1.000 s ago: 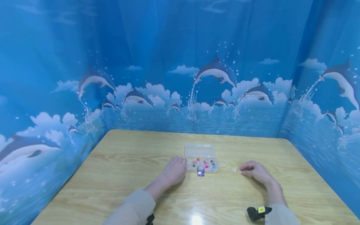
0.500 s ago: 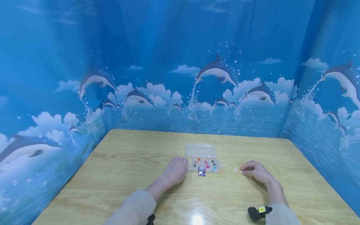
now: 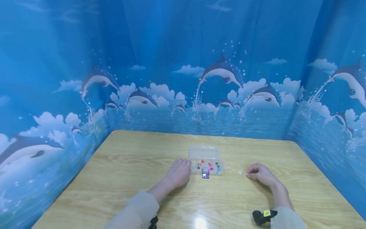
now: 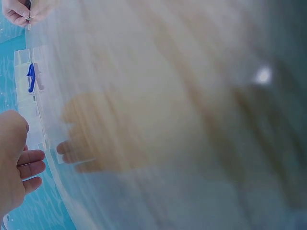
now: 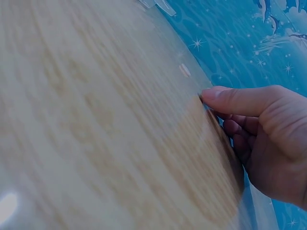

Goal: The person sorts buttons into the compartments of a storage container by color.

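Observation:
A clear plastic compartment box (image 3: 194, 171) stands with its lid raised, small coloured pieces in its sections. A blue-purple clasp (image 3: 205, 174) shows at its front. My left hand (image 3: 178, 173) rests against the box's left end, fingertips at its edge; in the left wrist view its fingers (image 4: 31, 168) are loosely bent. To the right of the box, my right hand (image 3: 260, 174) pinches a small white piece (image 3: 247, 174) between thumb and forefinger, low over the table. Most of that piece is hidden by the fingertips. A small white disc (image 3: 240, 172) lies just left of them.
The wood-grain table (image 3: 128, 152) reflects a bright light near its front. A blue dolphin-print curtain (image 3: 160, 121) encloses the back and sides. A black wrist camera (image 3: 258, 217) is strapped at my right sleeve.
The view has shifted slightly, so everything sits a little farther right. Both hands keep their places beside the box and the white disc.

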Tool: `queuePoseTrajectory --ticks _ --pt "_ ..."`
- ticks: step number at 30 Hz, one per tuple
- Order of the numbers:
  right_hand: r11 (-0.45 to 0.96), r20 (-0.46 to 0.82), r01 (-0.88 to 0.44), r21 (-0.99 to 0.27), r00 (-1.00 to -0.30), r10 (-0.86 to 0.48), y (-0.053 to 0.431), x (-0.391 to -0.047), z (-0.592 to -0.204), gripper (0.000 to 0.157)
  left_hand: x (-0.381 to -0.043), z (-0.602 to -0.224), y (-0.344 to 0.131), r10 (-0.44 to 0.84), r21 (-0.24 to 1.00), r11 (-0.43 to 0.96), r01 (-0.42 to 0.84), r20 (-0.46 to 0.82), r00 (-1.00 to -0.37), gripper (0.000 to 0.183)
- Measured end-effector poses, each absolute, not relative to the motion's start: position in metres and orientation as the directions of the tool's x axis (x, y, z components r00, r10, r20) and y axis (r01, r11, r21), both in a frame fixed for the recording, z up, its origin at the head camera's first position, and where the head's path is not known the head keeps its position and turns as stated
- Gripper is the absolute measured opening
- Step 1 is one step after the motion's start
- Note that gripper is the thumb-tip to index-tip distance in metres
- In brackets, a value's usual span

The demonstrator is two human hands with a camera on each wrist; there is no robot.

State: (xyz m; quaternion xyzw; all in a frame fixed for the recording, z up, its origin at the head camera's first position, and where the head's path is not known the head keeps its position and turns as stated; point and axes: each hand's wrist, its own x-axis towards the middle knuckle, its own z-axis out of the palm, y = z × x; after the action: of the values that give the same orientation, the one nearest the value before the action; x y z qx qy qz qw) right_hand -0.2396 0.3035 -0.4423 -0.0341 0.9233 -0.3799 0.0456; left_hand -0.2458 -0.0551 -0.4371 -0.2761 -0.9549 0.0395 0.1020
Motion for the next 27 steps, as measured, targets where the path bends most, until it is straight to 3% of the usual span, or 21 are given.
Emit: queuePoseTrajectory --ticks 12,27 --pt "0.685 -0.090 0.018 -0.728 -0.993 -0.070 0.298 -0.242 -0.438 0.022 -0.247 -0.438 -0.056 0.542 -0.129 0.840 0.526 0.182 -0.820 0.027" --pt "0.635 -0.060 -0.017 -0.773 -0.993 -0.099 0.276 -0.249 -0.430 0.018 -0.246 -0.436 -0.057 0.542 -0.125 0.840 0.527 0.184 -0.820 0.027"
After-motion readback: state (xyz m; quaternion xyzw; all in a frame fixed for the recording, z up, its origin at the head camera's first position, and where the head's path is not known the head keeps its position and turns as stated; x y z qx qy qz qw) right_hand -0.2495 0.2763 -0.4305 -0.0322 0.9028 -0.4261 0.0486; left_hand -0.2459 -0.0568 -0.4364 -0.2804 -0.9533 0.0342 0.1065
